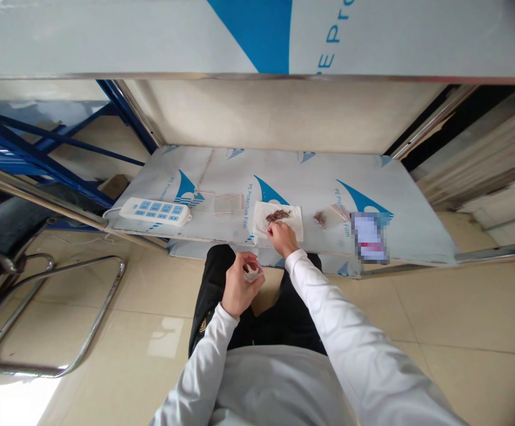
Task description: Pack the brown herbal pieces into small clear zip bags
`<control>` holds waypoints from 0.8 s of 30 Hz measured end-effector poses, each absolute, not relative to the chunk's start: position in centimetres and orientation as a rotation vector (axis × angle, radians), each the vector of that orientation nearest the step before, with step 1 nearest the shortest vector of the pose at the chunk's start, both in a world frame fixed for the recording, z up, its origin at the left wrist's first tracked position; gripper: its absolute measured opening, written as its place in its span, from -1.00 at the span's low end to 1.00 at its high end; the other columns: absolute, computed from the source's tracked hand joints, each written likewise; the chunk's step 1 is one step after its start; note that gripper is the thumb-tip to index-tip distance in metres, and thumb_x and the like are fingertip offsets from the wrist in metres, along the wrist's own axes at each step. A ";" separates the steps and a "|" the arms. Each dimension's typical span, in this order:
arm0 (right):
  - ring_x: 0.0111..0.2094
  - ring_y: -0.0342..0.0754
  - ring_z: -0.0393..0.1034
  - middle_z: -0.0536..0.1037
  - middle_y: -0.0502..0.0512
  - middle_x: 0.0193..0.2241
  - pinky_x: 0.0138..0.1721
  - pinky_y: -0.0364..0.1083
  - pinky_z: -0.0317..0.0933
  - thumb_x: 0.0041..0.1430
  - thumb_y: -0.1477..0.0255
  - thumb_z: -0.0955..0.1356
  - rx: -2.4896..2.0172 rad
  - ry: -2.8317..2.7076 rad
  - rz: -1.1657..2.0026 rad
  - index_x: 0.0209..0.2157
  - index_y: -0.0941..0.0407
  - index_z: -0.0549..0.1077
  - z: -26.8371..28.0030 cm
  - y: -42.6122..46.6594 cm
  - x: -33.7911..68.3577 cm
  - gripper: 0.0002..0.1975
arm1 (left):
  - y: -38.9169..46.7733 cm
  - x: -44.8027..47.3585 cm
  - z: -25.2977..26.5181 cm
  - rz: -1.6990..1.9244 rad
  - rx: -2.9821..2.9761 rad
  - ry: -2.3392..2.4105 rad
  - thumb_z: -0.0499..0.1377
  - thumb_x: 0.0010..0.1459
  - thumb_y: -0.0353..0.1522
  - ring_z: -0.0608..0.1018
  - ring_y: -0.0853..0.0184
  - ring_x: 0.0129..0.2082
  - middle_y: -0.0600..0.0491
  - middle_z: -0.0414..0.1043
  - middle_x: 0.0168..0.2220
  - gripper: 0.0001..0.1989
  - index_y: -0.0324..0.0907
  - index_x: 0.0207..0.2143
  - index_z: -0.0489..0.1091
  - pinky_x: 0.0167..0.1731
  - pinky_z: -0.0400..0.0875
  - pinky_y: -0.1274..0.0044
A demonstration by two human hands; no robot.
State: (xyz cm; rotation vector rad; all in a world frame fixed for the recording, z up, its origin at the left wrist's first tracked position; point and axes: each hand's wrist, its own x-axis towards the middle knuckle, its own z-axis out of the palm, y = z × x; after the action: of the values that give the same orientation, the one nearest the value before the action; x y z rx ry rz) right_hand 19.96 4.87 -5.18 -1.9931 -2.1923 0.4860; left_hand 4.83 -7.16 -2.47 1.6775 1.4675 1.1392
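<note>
A white sheet (261, 213) lies near the shelf's front edge, with a pile of small, thin reddish-brown pieces (278, 215) on it. My right hand (284, 238) reaches onto this sheet, its fingers pinched together at the near side of the pile; whatever they hold is hidden. Lower down, over my lap, my left hand (239, 285) curls around a small clear plastic bag (252, 273). To the right of the sheet lies a small filled clear bag (320, 220) of similar brown pieces. Beside it are some flat clear bags (339, 213).
A white power strip (155, 211) occupies the left end of the film-covered shelf (222, 168). Flat clear bags (227, 205) lie between it and the sheet. A phone (369, 238) sits at the right front edge. An upper board (128, 38) overhangs; a metal-framed chair (101, 307) stands left.
</note>
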 end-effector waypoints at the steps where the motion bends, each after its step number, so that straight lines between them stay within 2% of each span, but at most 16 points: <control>1: -0.14 0.05 0.41 0.55 0.22 -0.16 -0.22 -0.11 0.18 0.20 0.52 0.25 -1.990 -2.195 0.481 -0.22 0.12 0.52 -5.3 4.9 19.9 -0.78 | -7.0 4.9 -2.5 1.141 1.680 1.461 0.17 -0.11 -0.55 0.46 0.43 -0.47 0.16 0.43 -0.42 -0.62 -0.14 -0.19 0.23 -0.38 0.36 0.59; 7: -0.17 0.07 0.43 0.56 0.25 -0.19 -0.21 -0.09 0.21 0.19 0.55 0.25 -1.924 -2.167 0.454 -0.22 0.15 0.51 -5.1 5.0 19.8 -0.78 | -6.0 5.1 -2.4 1.148 1.688 1.452 0.18 -0.12 -0.54 0.48 0.42 -0.47 0.16 0.44 -0.42 -0.63 -0.14 -0.21 0.23 -0.38 0.37 0.59; 11: -0.19 -0.02 0.44 0.55 0.18 -0.18 -0.18 -0.14 0.25 0.20 0.55 0.27 -1.811 -2.099 0.447 -0.18 0.15 0.50 -2.2 2.9 20.1 -0.78 | -5.5 5.4 -2.4 1.139 1.674 1.447 0.18 -0.13 -0.55 0.49 0.42 -0.47 0.16 0.45 -0.43 -0.62 -0.14 -0.21 0.23 -0.38 0.38 0.58; 13: -0.23 -0.09 0.44 0.54 0.13 -0.19 -0.18 -0.17 0.28 0.23 0.53 0.25 -1.677 -2.038 0.454 -0.16 0.14 0.49 -0.4 0.9 20.5 -0.78 | -5.3 5.7 -2.4 1.140 1.681 1.425 0.18 -0.13 -0.55 0.50 0.41 -0.46 0.15 0.46 -0.41 -0.61 -0.14 -0.20 0.23 -0.37 0.39 0.58; 16: -0.28 -0.08 0.45 0.55 0.10 -0.26 -0.20 -0.13 0.31 0.21 0.54 0.27 -1.374 -1.865 0.467 -0.22 0.11 0.51 1.1 -1.6 21.1 -0.81 | -4.6 6.2 -2.8 1.160 1.691 1.400 0.20 -0.13 -0.53 0.51 0.40 -0.44 0.14 0.46 -0.40 -0.60 -0.13 -0.19 0.23 -0.35 0.39 0.56; 19: -0.33 -0.04 0.46 0.56 0.12 -0.33 -0.25 -0.09 0.33 0.18 0.55 0.29 -1.364 -1.703 0.426 -0.26 0.13 0.52 0.2 -2.5 21.9 -0.83 | -3.6 5.8 -3.7 1.200 1.628 1.465 0.21 -0.14 -0.52 0.49 0.40 -0.46 0.15 0.46 -0.43 -0.63 -0.14 -0.23 0.25 -0.36 0.37 0.56; 24: -0.40 -0.08 0.44 0.57 0.11 -0.32 -0.29 -0.10 0.33 0.20 0.50 0.29 -1.469 -1.526 0.374 -0.24 0.14 0.51 -2.9 -2.7 23.4 -0.84 | -2.4 3.3 -4.6 1.353 1.446 1.504 0.21 -0.08 -0.47 0.48 0.40 -0.45 0.15 0.44 -0.44 -0.66 -0.13 -0.21 0.23 -0.36 0.35 0.56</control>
State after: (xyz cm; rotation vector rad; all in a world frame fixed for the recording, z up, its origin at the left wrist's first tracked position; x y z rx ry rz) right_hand 23.36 -2.70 -2.86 -1.4688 -1.5258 0.3743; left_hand 3.31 -2.36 -4.60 1.4455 1.5045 1.3526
